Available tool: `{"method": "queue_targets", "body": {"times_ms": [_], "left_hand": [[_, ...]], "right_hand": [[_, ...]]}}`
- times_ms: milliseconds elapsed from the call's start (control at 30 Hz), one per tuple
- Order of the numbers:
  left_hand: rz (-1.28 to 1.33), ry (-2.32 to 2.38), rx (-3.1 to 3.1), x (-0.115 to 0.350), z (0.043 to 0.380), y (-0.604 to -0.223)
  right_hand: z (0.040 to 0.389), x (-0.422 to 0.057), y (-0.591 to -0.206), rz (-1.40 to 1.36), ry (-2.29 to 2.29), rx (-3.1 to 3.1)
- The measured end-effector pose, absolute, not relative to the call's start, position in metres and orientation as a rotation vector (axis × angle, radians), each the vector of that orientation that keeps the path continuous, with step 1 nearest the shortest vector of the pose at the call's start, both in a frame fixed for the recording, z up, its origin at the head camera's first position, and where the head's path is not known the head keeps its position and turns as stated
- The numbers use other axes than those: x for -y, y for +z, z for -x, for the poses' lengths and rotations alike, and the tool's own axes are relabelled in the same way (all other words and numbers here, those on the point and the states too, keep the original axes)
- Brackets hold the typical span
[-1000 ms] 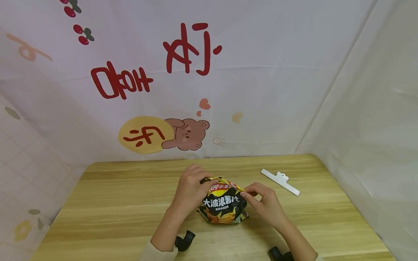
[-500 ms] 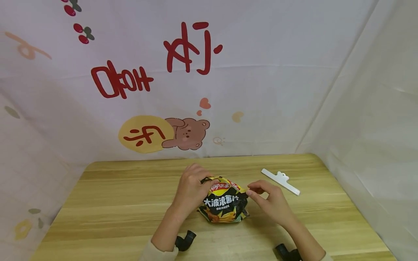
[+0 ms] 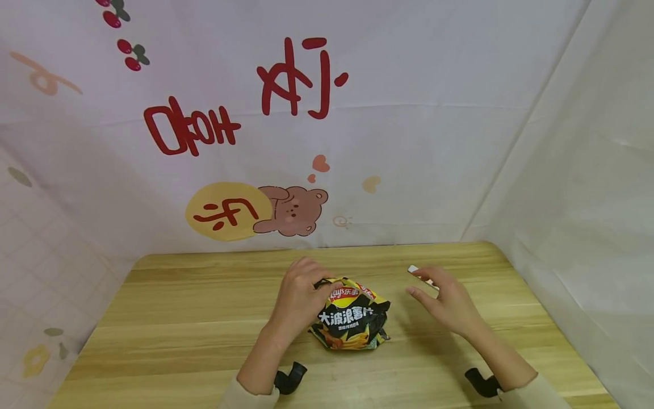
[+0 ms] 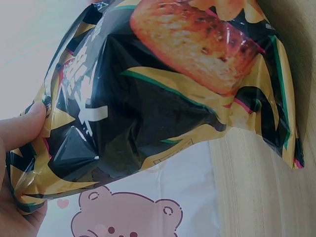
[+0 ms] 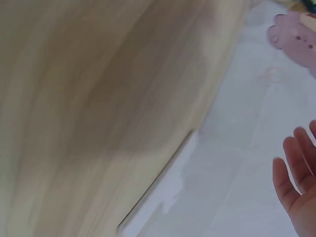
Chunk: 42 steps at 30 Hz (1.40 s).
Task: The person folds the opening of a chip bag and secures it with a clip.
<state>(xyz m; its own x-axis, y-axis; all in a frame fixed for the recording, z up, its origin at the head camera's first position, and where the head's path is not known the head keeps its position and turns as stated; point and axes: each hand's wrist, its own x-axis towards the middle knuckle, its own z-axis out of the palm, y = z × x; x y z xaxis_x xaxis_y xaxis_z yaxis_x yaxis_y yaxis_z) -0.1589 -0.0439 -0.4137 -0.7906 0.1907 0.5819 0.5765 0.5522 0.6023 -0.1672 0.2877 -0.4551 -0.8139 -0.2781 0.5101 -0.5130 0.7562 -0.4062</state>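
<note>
A black and yellow bag of potato chips (image 3: 347,324) stands at the middle of the table, its top folded over. My left hand (image 3: 300,289) grips the bag's upper left part; in the left wrist view the thumb (image 4: 24,126) presses on the front with fingers curled behind. To the right of the bag, my right hand (image 3: 449,298) is in the air with nothing in it, thumb and fingers apart. Behind that hand lies a long white plastic clip (image 3: 413,269), mostly hidden by it in the head view. The right wrist view shows the clip (image 5: 163,192) on the wood.
The wooden table (image 3: 194,307) backs onto a white cloth (image 3: 424,142) printed with a bear and red characters. Cloth also hangs at both sides. Black curved wrist mounts (image 3: 290,378) show beside both forearms.
The right hand has let go of the bag's right upper corner and moved right and away from the body, over the clip. The left hand has stayed on the bag.
</note>
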Motion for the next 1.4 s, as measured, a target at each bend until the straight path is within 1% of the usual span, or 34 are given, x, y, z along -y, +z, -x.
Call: {"method": "queue_targets", "body": {"times_ms": [300,600,1033,1400], "left_hand": [[0.642,-1.152,2.322,0.044,0.160,-0.413],[0.621,-1.160,2.340,0.043,0.159,-0.413],[0.657,-1.156,2.309,0.045,0.160,-0.413],[0.654,-1.153,2.329,0.045,0.159,-0.412]], "right_hand": [[0.184,-0.315,-0.463,-0.472,0.668,2.772],[0.199,-0.332,-0.473,-0.430,0.556,2.919],[0.213,-0.342,-0.484,-0.334,0.503,3.096],[0.219,-0.347,-0.485,-0.384,0.380,3.088]]}}
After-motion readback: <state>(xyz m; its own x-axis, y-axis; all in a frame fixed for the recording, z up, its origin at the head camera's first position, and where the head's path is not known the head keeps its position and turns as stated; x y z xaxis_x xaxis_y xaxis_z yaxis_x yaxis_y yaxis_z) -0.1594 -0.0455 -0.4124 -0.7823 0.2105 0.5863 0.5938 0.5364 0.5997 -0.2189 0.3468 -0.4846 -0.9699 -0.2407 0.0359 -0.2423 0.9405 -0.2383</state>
